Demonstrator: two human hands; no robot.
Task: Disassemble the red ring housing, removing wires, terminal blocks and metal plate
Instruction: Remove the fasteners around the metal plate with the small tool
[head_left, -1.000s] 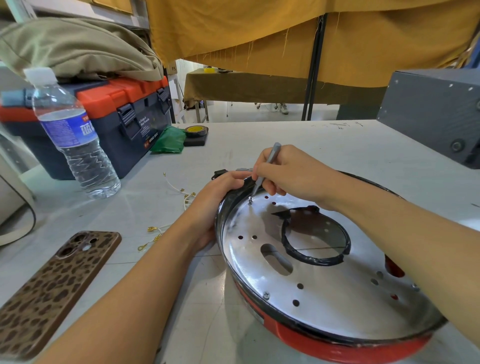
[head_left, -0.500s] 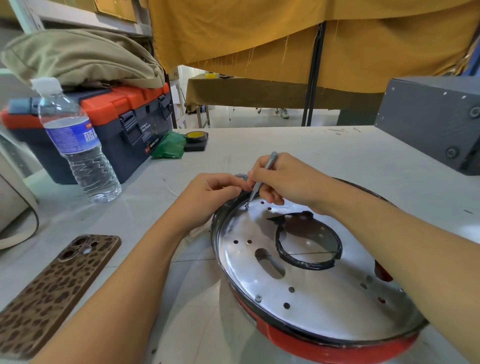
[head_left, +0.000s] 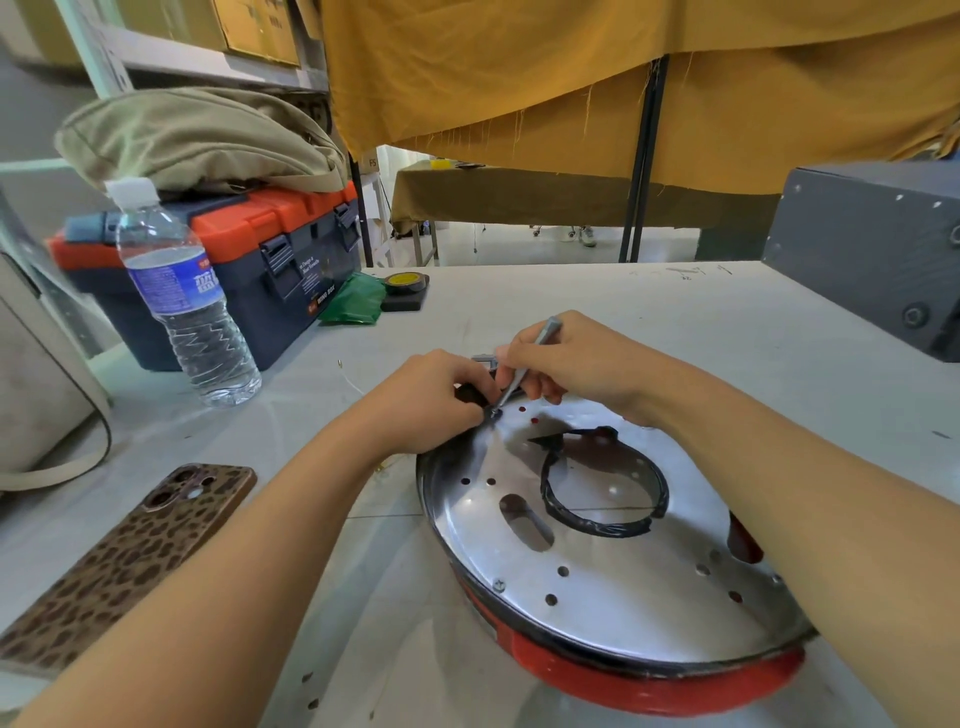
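At the plate's far rim, left hand (head_left: 431, 400) pinches the edge, right hand (head_left: 566, 364) grips a screwdriver (head_left: 524, 364).

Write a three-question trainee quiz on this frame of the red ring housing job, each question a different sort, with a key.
1. True or false: the metal plate has already been lifted out of the red ring housing.
2. Which tool does the right hand hold? A. pliers B. a thin grey screwdriver C. a hammer
3. Fill in: the left hand grips the housing's ___ beside the screwdriver tip.

Key
1. False: the plate lies in the housing, and a screw shows near its front edge.
2. B: its tip is on the plate's far left edge.
3. Rim.
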